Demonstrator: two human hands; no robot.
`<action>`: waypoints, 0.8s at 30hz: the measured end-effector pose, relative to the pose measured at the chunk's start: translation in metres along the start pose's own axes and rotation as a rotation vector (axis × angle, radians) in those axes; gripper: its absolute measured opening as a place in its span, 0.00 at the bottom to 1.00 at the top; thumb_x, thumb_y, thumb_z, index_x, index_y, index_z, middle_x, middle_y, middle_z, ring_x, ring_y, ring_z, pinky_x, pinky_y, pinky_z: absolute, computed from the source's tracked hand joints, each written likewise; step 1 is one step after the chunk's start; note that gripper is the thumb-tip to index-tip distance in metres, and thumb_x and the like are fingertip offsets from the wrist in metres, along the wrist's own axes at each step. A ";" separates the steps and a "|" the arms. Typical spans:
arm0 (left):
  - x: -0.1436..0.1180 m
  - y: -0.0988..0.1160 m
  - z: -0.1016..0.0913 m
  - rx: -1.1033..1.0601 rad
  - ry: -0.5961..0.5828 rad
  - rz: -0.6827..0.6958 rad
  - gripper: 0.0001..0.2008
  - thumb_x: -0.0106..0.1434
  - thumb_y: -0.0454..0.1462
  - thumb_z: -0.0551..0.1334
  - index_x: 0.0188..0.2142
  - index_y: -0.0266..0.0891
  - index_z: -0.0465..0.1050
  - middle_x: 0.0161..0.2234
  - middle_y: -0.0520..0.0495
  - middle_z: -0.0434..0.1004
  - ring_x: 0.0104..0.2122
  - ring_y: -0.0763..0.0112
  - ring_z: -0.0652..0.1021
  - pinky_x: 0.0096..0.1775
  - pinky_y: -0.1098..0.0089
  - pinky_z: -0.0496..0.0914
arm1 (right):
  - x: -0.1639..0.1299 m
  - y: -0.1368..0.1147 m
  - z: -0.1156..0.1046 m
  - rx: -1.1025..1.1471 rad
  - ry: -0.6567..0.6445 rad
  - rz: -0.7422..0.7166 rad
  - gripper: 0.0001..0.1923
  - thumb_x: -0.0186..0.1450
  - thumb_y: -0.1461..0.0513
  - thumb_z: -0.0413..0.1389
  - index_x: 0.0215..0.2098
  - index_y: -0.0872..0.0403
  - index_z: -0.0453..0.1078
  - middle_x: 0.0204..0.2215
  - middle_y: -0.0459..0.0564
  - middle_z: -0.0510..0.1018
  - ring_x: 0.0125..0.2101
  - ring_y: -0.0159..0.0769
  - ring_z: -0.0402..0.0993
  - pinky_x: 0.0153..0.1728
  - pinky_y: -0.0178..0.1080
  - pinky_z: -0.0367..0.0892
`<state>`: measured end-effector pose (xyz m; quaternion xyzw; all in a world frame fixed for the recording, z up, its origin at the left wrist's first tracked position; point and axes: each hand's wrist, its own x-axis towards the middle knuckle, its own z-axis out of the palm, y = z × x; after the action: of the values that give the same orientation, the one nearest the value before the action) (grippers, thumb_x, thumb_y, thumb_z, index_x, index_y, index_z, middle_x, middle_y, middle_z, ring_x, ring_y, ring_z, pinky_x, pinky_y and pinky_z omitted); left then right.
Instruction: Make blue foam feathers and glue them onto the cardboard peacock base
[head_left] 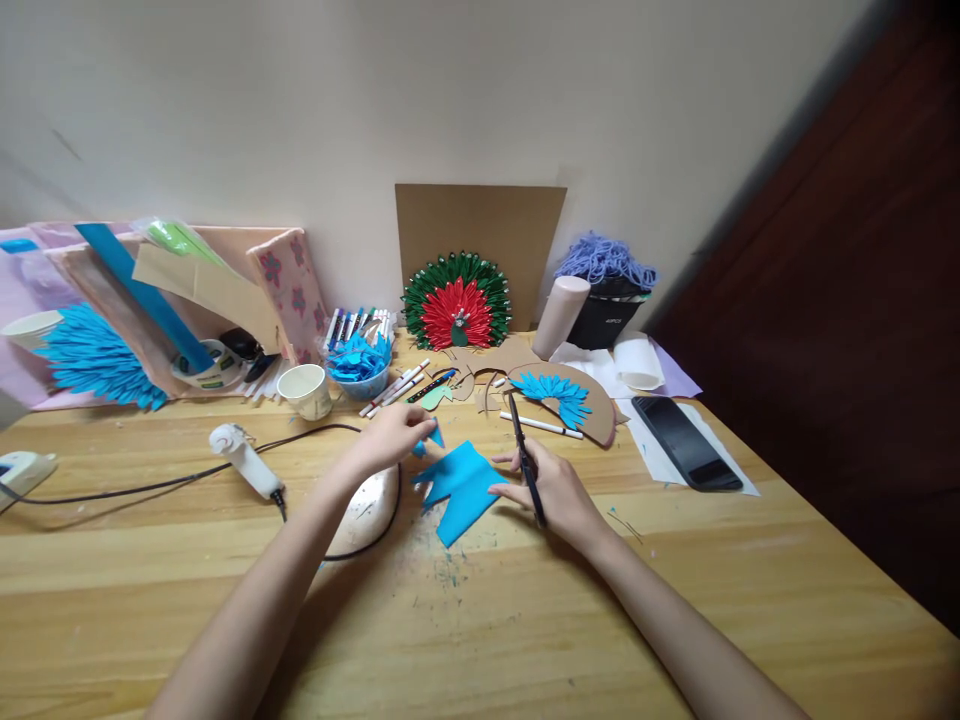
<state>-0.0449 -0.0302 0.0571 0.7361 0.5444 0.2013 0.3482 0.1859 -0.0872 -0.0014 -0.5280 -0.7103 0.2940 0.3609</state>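
A pinch of my left hand (pixel 401 435) holds a small blue ribbon piece (pixel 436 434) just above the table. Below and to its right lies a larger blue ribbon sheet (pixel 469 485) with a jagged, pointed left side. My right hand (pixel 559 490) grips a slim black tool, which looks like tweezers (pixel 526 465), pointing up and away. Fingertips of that hand also reach the sheet's right edge. Left of the sheet, partly behind my left forearm, sits a white rounded object (pixel 367 510).
A corded white glue gun (pixel 244 460) lies left, its cable looping by my forearm. Behind are a paper cup (pixel 304 390), a bowl of blue pieces (pixel 360 365), a red-green peacock (pixel 457 305) and a cardboard fan (pixel 600 400). A phone (pixel 686 440) lies right.
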 end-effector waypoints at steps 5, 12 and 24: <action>0.005 -0.027 0.000 0.341 0.196 -0.166 0.05 0.51 0.37 0.60 0.25 0.37 0.73 0.28 0.42 0.73 0.31 0.60 0.72 0.32 0.67 0.61 | 0.000 0.003 0.002 -0.065 0.015 0.010 0.17 0.50 0.54 0.63 0.30 0.51 0.62 0.35 0.54 0.79 0.34 0.44 0.76 0.35 0.41 0.68; 0.003 -0.008 0.035 0.241 0.030 0.311 0.14 0.56 0.39 0.60 0.43 0.38 0.69 0.42 0.42 0.70 0.44 0.61 0.67 0.45 0.64 0.61 | 0.000 0.002 0.002 -0.050 0.042 0.042 0.14 0.53 0.53 0.60 0.30 0.51 0.63 0.32 0.52 0.79 0.32 0.42 0.76 0.34 0.40 0.68; 0.000 -0.008 0.055 0.275 -0.203 0.371 0.14 0.53 0.39 0.62 0.40 0.40 0.72 0.37 0.44 0.69 0.41 0.60 0.66 0.41 0.64 0.61 | 0.005 0.006 -0.001 0.060 0.147 0.106 0.16 0.52 0.51 0.59 0.25 0.51 0.60 0.30 0.52 0.78 0.30 0.41 0.75 0.33 0.39 0.67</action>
<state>-0.0127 -0.0446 0.0144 0.8803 0.3845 0.1112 0.2548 0.1888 -0.0811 -0.0044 -0.5738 -0.6439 0.2945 0.4117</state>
